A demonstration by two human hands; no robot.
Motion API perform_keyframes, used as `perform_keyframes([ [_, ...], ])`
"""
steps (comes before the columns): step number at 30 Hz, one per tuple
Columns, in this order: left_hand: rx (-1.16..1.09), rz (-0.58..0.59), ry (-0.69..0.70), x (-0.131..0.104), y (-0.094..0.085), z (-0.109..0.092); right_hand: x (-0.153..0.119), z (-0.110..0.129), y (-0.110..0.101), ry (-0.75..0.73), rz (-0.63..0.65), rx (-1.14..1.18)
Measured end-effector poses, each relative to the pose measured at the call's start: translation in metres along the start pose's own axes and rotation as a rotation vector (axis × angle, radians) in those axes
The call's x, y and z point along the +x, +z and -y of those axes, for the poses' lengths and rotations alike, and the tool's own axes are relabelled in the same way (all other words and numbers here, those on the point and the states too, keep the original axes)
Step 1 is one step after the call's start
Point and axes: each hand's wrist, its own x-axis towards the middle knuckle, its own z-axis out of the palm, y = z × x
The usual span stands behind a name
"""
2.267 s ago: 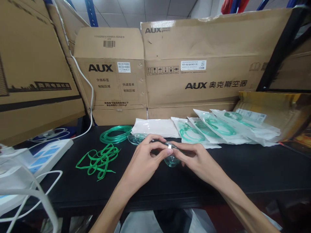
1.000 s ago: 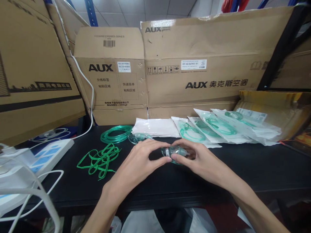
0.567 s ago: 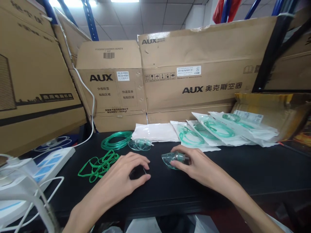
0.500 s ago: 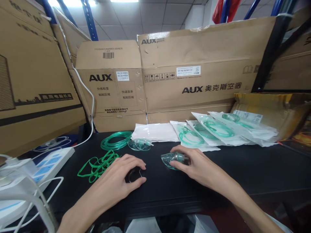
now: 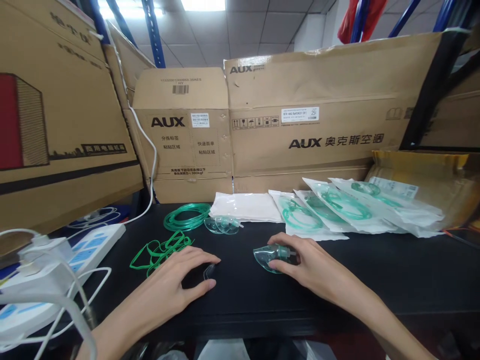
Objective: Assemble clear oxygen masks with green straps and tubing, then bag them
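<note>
My right hand (image 5: 300, 257) holds a clear oxygen mask (image 5: 267, 256) with a pale green connector, thumb and fingers on either side of it, low over the black tabletop. My left hand (image 5: 183, 280) rests on the table with thumb and forefinger apart. Between them, on the table, lies a small thin transparent piece (image 5: 209, 271), too faint to name. Beside the left hand is a tangle of green elastic strap (image 5: 159, 252). Farther back are a coil of green tubing (image 5: 183, 217) and another group of clear masks (image 5: 222, 225).
White pouches (image 5: 243, 207) and several packaged mask sets (image 5: 337, 202) line the back of the table (image 5: 240, 305). Cardboard boxes (image 5: 262, 145) wall it in behind. At left stand a white power strip (image 5: 95, 245) and loose cables (image 5: 90, 285).
The view has shifted, so everything sits slightly right and lower. My left thumb and forefinger have spread from around the small transparent piece. My right hand still grips the mask.
</note>
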Motion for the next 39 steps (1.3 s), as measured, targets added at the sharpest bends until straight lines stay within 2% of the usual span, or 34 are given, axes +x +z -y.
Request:
perform_keyframes([
  [3,-0.001,-0.037,-0.003,0.001,-0.005,-0.002,0.013,0.002,0.002,-0.064,0.001,0.016],
  [6,0.008,-0.106,-0.018,0.012,-0.011,-0.007,0.042,0.004,0.004,-0.203,-0.035,0.068],
  [8,0.025,-0.180,-0.019,0.027,-0.015,-0.009,0.066,0.007,0.007,-0.281,-0.060,0.095],
  [11,0.054,-0.277,0.008,0.054,-0.019,-0.004,0.098,0.013,0.014,-0.322,-0.089,0.092],
  [15,0.083,-0.284,0.013,0.081,-0.019,0.010,0.123,0.016,0.028,-0.361,-0.093,0.067],
  [20,0.086,-0.224,0.050,0.089,-0.015,0.017,0.130,0.013,0.038,-0.413,-0.061,0.064],
  [31,0.105,-0.223,0.099,0.094,-0.013,0.024,0.141,0.011,0.045,-0.463,-0.068,0.028],
  [39,0.120,-0.215,0.087,0.094,-0.013,0.022,0.139,0.012,0.047,-0.529,-0.048,-0.113],
])
